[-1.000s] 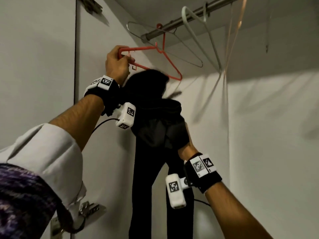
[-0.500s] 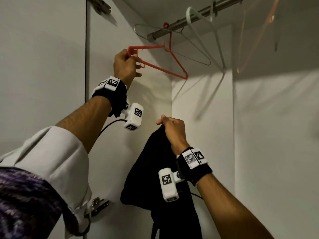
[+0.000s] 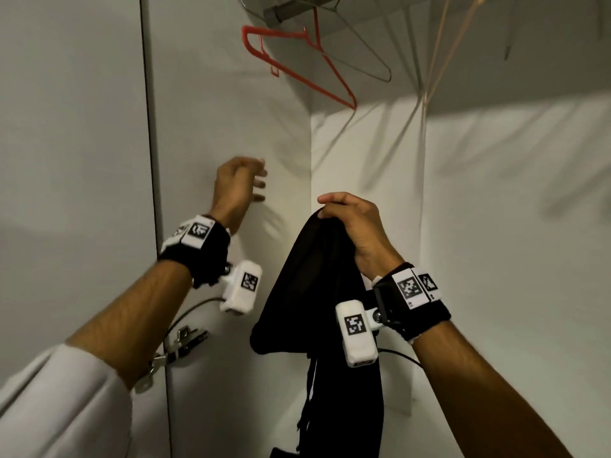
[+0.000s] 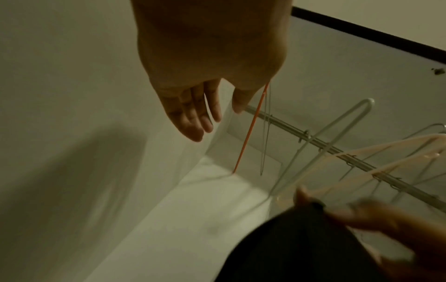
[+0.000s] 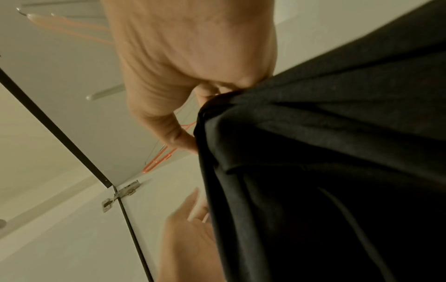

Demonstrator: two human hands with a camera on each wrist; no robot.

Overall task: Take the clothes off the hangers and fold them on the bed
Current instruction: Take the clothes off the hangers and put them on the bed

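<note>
Released a moment ago, the red hanger (image 3: 299, 66) now hangs bare on the closet rod (image 3: 291, 11), well above both hands, and the left hand (image 3: 236, 190) has dropped away from it. Seen from the head camera, that hand floats with fingers loosely spread, holding nothing, just left of the right hand (image 3: 353, 226). The right hand pinches the top of the black garment (image 3: 310, 292), which hangs free below it inside the closet. A grey wire hanger (image 3: 360, 51) and pale hangers stay on the rod.

From the left wrist, the left hand (image 4: 193, 106) shows an open palm and straight fingers, the red hanger (image 4: 248, 133) a thin line beyond it; the dark cloth sits blurred below.

From the right wrist, the right hand (image 5: 193, 80) has its fingers curled into the black garment (image 5: 325, 152), with the left hand's open fingers beside the cloth.

So the garment looks fully off its hanger; carrying it to the bed, not in view, and folding it are likely what remains.
</note>
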